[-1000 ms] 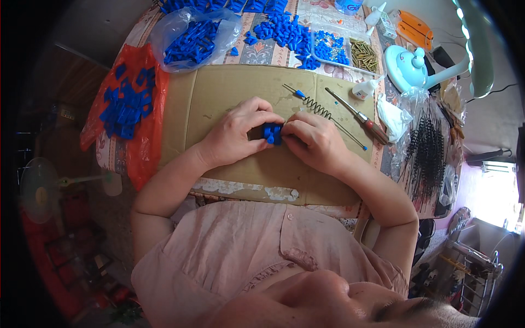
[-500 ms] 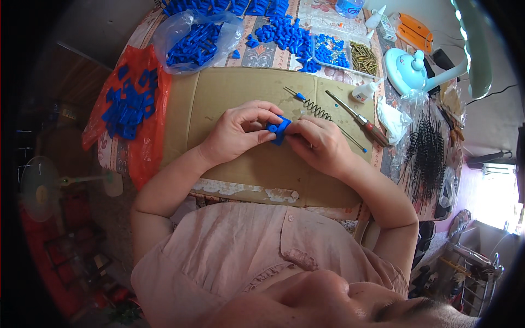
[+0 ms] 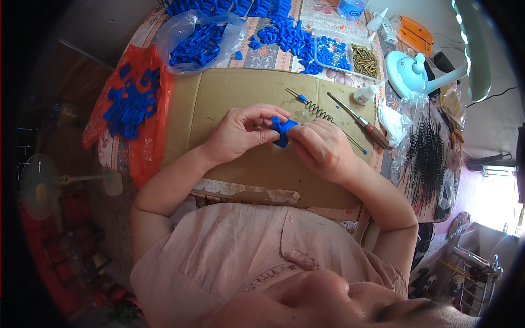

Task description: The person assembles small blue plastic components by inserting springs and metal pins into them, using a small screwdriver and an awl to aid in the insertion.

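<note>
Over the cardboard sheet [image 3: 219,93], my two hands meet on one small blue plastic part [image 3: 283,132]. The thumb and fingers of my left hand [image 3: 238,135] pinch its left side, around a short knob. My right hand [image 3: 324,148] is closed on the right side, fingers curled, and hides part of the piece. Just beyond my right hand lies a thin metal rod with a dark coil spring [image 3: 319,111] and a blue cone on it. A screwdriver [image 3: 367,125] with a reddish handle rests to the right of the spring.
Red bag [image 3: 145,147] with blue pieces at left; clear bag [image 3: 167,34] of blue parts behind. A clear box [image 3: 333,69] holds small blue parts and brass-coloured pieces. A white glue bottle [image 3: 363,96], light-blue lamp [image 3: 407,76] and dark springs [image 3: 426,156] stand or lie at right.
The blue part has turned slightly in my fingers, so its knob now points more upward. Both hands keep their hold at nearly the same place.
</note>
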